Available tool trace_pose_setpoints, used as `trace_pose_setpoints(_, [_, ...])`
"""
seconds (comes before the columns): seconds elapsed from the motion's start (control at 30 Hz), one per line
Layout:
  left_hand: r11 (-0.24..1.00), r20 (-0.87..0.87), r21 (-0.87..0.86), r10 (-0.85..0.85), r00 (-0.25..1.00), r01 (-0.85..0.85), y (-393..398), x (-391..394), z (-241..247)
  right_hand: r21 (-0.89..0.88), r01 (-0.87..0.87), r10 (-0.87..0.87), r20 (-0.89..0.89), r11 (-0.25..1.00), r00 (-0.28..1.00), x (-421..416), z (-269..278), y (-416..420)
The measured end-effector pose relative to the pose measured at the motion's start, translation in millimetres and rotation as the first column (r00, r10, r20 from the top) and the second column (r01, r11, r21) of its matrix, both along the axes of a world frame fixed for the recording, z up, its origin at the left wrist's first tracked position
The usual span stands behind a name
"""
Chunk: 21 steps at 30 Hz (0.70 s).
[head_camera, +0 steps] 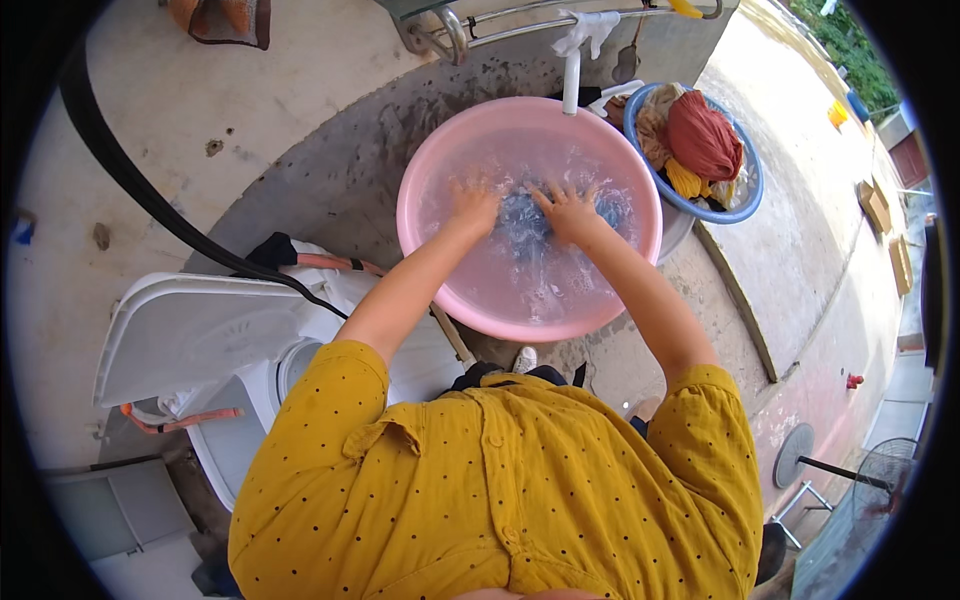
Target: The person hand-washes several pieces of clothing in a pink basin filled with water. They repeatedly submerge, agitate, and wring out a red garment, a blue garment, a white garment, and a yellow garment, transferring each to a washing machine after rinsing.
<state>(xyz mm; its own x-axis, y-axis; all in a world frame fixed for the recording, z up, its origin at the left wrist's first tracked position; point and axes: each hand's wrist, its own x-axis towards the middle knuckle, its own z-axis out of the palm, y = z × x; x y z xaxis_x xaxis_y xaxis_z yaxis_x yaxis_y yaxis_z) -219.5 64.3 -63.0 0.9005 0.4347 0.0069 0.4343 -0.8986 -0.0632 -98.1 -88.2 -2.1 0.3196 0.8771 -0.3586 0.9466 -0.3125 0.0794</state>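
A large pink plastic basin [480, 319] full of cloudy, sudsy water stands in front of me. Blue cloth [525, 225] lies under the surface near the middle, blurred by ripples and foam. My left hand [475, 204] is at the water left of the cloth, its fingertips submerged and hard to make out. Over the cloth's right part, my right hand [568, 212] is spread with its fingers apart, partly in the water. Whether either hand pinches any cloth below the surface is hidden. Above the basin's far rim hangs a white tap spout [571, 82].
A blue basin [752, 202] piled with red, yellow and tan clothes [703, 135] sits at the right, beside the pink one. On the left stands a white washing machine with its lid [187, 337] raised. A metal rail [517, 31] runs along the wall behind. A standing fan [885, 476] is lower right.
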Motion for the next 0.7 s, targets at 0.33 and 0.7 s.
trace_pose_setpoints(0.33, [-0.579,-0.310,-0.810,0.563,0.766,0.098,-7,15,20,0.277,-0.091,0.073,0.077,0.957,0.994,13,-20,20])
trace_pose_setpoints(0.7, [-0.829,0.359,0.045,0.534,0.765,0.558,-36,58,28,0.929,0.274,0.140,-0.315,0.250,0.939,-45,79,9])
